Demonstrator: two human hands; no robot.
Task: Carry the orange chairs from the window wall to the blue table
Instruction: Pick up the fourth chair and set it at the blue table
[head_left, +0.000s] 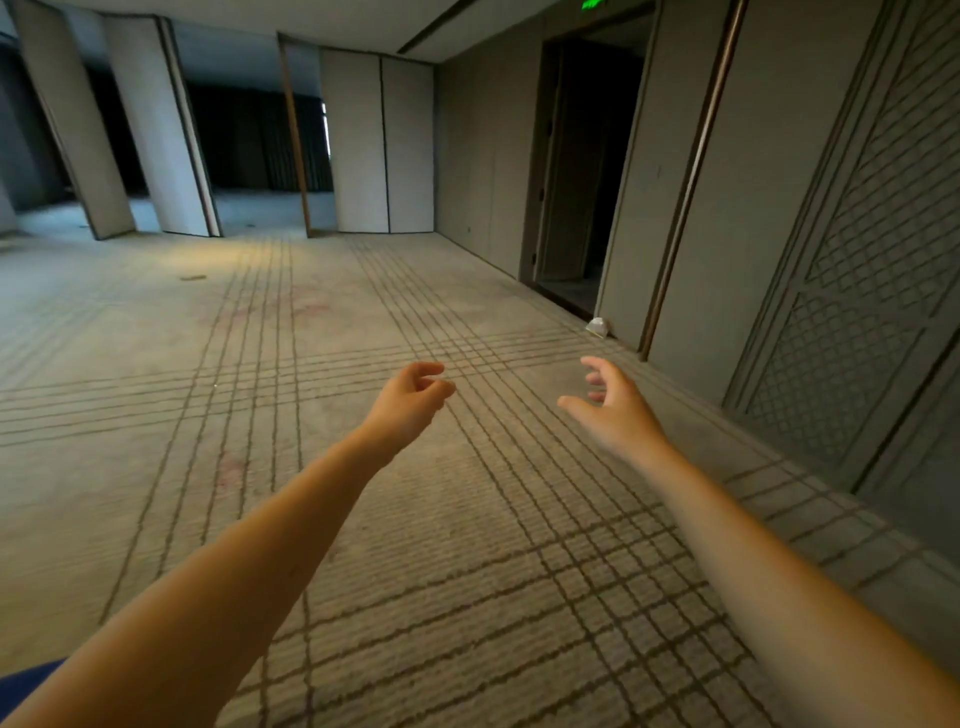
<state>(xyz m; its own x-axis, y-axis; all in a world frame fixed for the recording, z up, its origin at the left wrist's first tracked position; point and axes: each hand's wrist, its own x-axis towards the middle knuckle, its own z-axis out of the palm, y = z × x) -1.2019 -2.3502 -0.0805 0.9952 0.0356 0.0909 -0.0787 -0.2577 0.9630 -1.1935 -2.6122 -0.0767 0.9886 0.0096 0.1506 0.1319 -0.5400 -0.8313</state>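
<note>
Head view: where the orange chairs stand cannot be told from here. Both bare forearms reach forward over the beige carpet with dark grid lines. The left hand holds nothing, its fingers loosely curled toward the thumb. The right hand also holds nothing, fingers relaxed and apart, thumb out to the left. Both hang nearer than the dark open doorway. A small white crumpled thing lies at the doorway's near corner.
</note>
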